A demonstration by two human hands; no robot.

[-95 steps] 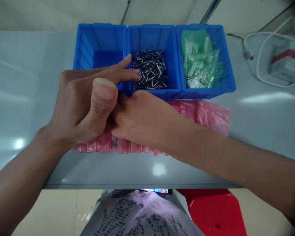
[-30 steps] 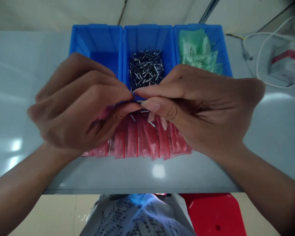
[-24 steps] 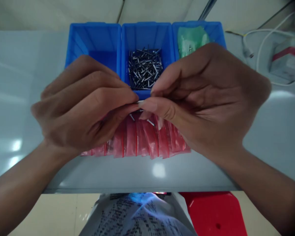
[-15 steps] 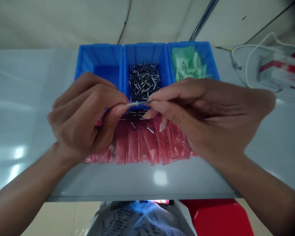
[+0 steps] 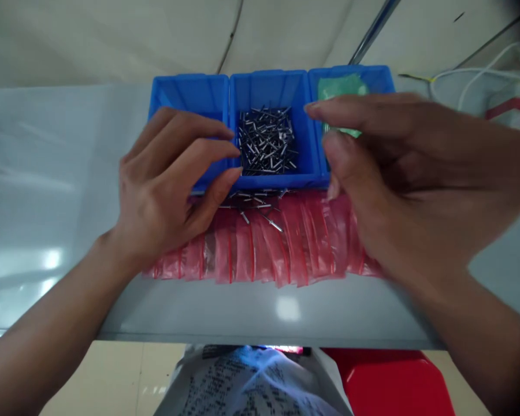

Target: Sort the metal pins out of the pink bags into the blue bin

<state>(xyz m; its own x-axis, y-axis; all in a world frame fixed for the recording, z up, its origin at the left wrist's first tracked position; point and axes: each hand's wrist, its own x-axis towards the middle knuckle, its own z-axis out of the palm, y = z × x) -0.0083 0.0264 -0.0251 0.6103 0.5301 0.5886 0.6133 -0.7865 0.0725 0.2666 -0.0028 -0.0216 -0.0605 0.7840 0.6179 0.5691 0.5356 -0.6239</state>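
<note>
My left hand (image 5: 169,173) hovers over the front of the left blue bin (image 5: 190,84), thumb and fingers apart, with nothing visible between them. Its fingertips come close to the middle blue bin (image 5: 268,82), which holds a heap of pop rivets (image 5: 266,141). On the other side, my right hand (image 5: 398,167) is in front of the right blue bin (image 5: 375,76); its thumb and forefinger are spread and show nothing in them. Below the bins lies a row of pink zip bags (image 5: 264,254), with several loose rivets (image 5: 272,223) on top.
A green plastic bag (image 5: 342,86) lies in the right bin, partly behind my right hand. White cables (image 5: 459,72) and a red-and-white box (image 5: 515,115) are at the far right of the grey table (image 5: 242,318). A red stool (image 5: 398,381) stands below the front edge.
Half a second ago both hands pinched one rivet between them. Now the fingers have parted, the right hand has moved right and up, and that rivet no longer shows in either hand.
</note>
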